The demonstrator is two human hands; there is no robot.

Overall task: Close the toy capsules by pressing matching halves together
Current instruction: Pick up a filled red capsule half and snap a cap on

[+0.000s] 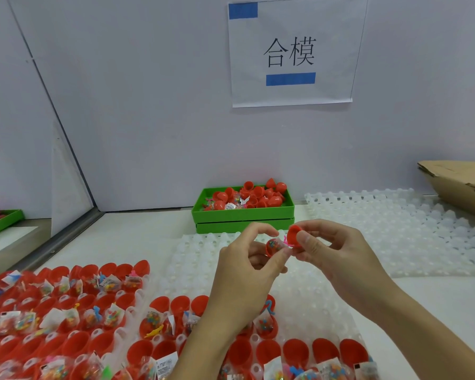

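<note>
At far left I see trays of open red halves (74,344) packed with toys. My left hand (247,272) pinches a filled red half (272,246) above the white tray (313,303); my right hand (337,249) grips an empty red cap (294,233) just beside it, not yet joined.

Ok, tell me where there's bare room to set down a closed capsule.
Free: the white tray right of the green bin, its cups unfilled; the clear tray stretch between the bin and the filled rows; the bare table to the right of the right hand. Crowded: the red halves lower left and beneath the left hand, and the bin itself.
</note>
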